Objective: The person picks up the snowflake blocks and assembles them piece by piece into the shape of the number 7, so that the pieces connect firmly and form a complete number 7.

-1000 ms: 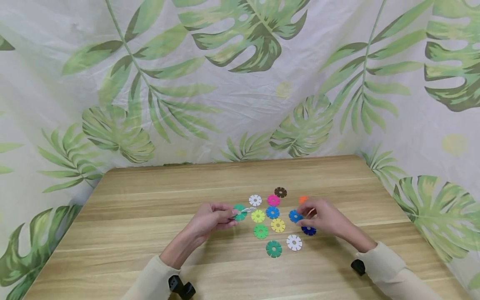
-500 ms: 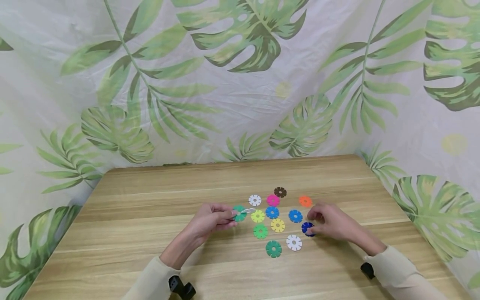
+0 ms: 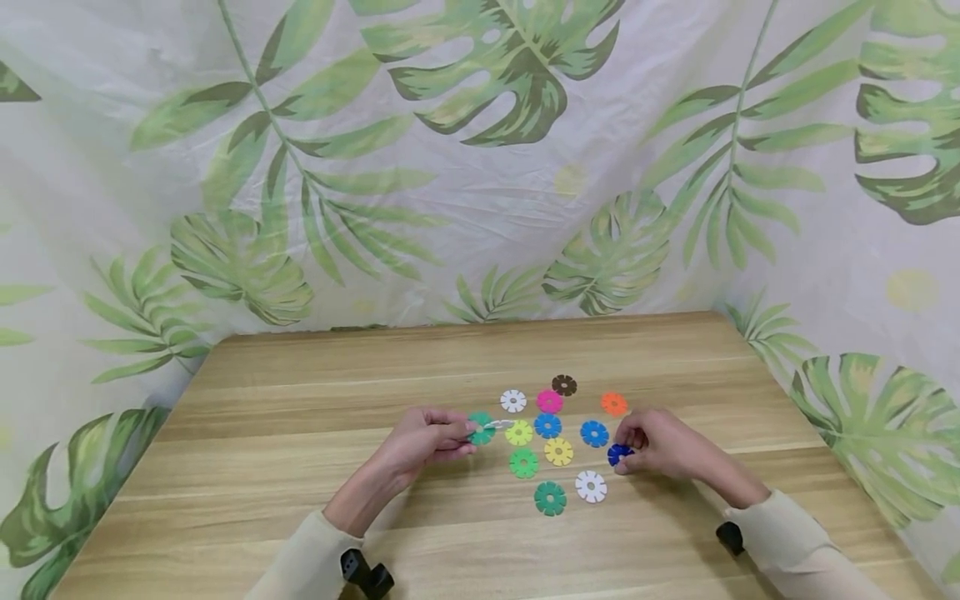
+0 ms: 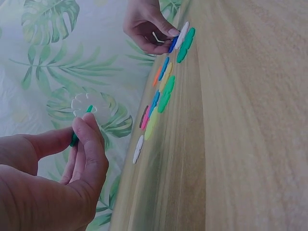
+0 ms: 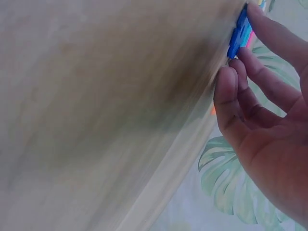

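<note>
In the head view my left hand pinches a teal-green interlocking disc above the table. A white disc, slotted into that green one, stands out from my fingertips in the left wrist view. At the right of the group, my right hand holds a dark blue disc between thumb and fingers, at the table surface. In the right wrist view the same blue disc appears edge-on. Near this hand lie a lighter blue disc, an orange disc and a white disc.
More notched discs lie flat between the hands: brown, pink, white, blue, lime, yellow, green and teal-green. A leaf-print curtain hangs behind the wooden table.
My right hand has moved right and toward me, from the lighter blue disc to the dark blue one, which it now grips. The orange disc is uncovered. My left hand keeps its hold.
</note>
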Demonstrator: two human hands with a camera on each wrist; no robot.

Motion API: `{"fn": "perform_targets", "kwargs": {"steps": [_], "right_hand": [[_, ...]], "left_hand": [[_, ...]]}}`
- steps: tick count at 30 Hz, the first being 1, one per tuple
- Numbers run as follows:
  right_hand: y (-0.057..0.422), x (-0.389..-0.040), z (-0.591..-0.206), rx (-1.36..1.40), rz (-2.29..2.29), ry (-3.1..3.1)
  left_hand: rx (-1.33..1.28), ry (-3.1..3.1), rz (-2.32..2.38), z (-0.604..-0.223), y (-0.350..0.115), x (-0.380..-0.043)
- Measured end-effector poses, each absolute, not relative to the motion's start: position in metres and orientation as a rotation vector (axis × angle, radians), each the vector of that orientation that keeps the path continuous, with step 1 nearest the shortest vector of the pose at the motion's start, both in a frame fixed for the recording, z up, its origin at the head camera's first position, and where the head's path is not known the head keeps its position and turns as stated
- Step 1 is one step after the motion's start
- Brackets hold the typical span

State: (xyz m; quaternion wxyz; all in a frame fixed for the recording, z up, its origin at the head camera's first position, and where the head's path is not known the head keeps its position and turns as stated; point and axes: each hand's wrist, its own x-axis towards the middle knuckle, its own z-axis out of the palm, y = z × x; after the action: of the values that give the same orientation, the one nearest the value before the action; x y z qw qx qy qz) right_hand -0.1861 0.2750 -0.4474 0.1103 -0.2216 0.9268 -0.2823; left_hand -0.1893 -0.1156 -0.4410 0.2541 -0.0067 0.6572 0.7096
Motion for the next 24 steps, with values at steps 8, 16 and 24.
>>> {"fn": "perform_targets", "kwargs": {"steps": [8,16,24], "right_hand": [[0.275,-0.188,-0.448,-0.673,-0.826,2.708],[0.270,-0.186,-0.445,-0.680,-0.859,2.731],[0.267,-0.186,-0.434,-0.629,-0.948,2.709]], "left_hand": [[-0.023,1.768,1.937,-0.440,-0.113,-0.190],[-0.033,1.770,1.940,-0.439,-0.114,-0.190],[-0.052,1.773,1.937,-0.437,-0.115,-0.189]]}}
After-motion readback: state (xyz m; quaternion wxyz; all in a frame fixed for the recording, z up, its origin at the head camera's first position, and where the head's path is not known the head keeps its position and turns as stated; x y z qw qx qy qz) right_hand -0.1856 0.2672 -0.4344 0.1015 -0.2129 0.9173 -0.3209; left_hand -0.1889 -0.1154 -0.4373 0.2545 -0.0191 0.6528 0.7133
